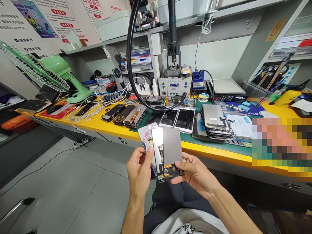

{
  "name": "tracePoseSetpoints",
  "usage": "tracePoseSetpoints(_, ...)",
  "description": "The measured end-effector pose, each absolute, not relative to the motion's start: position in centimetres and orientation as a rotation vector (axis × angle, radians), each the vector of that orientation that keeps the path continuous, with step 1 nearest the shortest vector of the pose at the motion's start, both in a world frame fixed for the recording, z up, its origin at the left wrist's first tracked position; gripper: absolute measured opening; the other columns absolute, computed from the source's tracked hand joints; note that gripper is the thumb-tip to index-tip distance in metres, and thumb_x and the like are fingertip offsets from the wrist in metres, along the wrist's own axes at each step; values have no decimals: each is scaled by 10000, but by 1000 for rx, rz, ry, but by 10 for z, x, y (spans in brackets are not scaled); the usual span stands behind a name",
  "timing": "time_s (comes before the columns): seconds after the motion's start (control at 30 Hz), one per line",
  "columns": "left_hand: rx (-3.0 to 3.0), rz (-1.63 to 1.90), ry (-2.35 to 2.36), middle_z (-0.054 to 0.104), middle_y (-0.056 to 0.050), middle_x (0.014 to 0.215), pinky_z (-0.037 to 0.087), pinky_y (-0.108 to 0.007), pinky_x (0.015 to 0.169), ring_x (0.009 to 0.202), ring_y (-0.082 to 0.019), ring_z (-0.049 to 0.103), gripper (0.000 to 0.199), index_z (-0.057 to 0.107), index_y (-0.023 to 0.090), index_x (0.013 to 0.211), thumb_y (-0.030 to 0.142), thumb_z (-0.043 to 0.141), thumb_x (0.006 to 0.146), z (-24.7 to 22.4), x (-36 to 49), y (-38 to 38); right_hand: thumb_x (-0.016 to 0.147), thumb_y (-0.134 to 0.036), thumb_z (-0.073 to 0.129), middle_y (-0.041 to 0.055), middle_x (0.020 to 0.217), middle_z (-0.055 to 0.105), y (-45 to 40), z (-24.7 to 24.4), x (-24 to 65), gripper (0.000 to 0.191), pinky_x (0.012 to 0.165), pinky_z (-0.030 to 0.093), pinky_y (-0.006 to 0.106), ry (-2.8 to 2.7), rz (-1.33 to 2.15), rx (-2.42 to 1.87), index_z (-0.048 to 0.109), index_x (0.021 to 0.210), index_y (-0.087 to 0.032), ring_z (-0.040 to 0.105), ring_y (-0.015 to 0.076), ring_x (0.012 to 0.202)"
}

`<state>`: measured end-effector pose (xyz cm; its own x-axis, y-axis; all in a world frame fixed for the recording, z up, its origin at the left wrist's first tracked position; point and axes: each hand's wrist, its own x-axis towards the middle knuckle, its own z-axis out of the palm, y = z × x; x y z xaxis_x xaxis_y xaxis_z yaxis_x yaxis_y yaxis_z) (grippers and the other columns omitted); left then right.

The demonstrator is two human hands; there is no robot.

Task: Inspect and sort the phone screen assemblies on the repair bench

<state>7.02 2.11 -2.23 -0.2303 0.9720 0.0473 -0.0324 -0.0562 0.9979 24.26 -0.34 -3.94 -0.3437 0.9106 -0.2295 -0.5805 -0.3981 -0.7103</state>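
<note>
Above my lap, in front of the bench edge, I hold several phone screens fanned out. My left hand (pixel 140 165) grips the left ones, thumb on top: a silvery screen with red print (pixel 146 133) and a bright, shiny one (pixel 158 143) beside it. Between thumb and fingers of my right hand (pixel 195 170) is a dark grey phone screen (pixel 172 146), back side up, with orange flex cable and a small circuit at its lower end. The screens overlap, so their exact number is hidden.
Stacked phone screens lie on the yellow bench at left (pixel 135 116) and right (pixel 215 122). Two white-framed phones (pixel 184 119) sit between them. A black hose (pixel 130 61) loops over the bench before a grey soldering station (pixel 174 86). A green fan (pixel 56 68) stands left.
</note>
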Motion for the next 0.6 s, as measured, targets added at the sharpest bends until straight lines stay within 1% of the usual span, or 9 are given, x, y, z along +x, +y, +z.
tracePoseSetpoints(0.07, 1087, 1454, 1364, 542, 61, 576, 367, -213, 472, 468, -80, 447, 297, 568, 192, 746, 444, 709, 812, -22, 67, 22, 875, -165, 697, 84, 1105, 709, -4, -40, 243, 325, 638, 663, 296, -627, 1885, -757, 654, 1197, -168, 707, 205, 897)
tracePoseSetpoints(0.13, 1050, 1479, 1395, 606, 42, 629, 400, -221, 482, 494, -95, 502, 286, 594, 190, 766, 447, 716, 801, -22, 62, 23, 883, -158, 686, 81, 1124, 706, -4, -40, 245, 346, 635, 665, 296, -612, 1875, -753, 635, 1224, -181, 710, 209, 908)
tracePoseSetpoints(0.23, 982, 1558, 1399, 683, 6, 734, 460, -224, 526, 595, -124, 594, 274, 638, 180, 811, 428, 748, 774, -21, 54, 26, 888, -157, 680, 84, 1153, 700, -4, -39, 248, 364, 624, 668, 290, -601, 1862, -761, 614, 1245, -186, 716, 213, 904)
tracePoseSetpoints(0.33, 959, 1587, 1371, 723, -26, 814, 517, -242, 602, 698, -157, 648, 270, 665, 170, 841, 406, 768, 762, -19, 49, 27, 879, -140, 686, 68, 1098, 713, -2, -38, 251, 350, 612, 672, 291, -590, 1838, -773, 623, 1219, -191, 718, 203, 873)
tracePoseSetpoints(0.47, 953, 1544, 1376, 742, -55, 861, 536, -260, 600, 705, -175, 662, 290, 668, 160, 840, 417, 775, 756, -18, 44, 25, 873, -131, 695, 44, 1061, 709, 4, -35, 252, 297, 593, 672, 282, -614, 1828, -759, 651, 1159, -201, 702, 171, 829)
tracePoseSetpoints(0.6, 992, 1521, 1385, 735, -46, 803, 518, -241, 582, 652, -150, 637, 292, 659, 158, 826, 423, 768, 767, -20, 43, 25, 872, -150, 704, 38, 1032, 695, 10, -31, 249, 285, 598, 666, 279, -700, 1836, -764, 661, 1150, -199, 674, 158, 819)
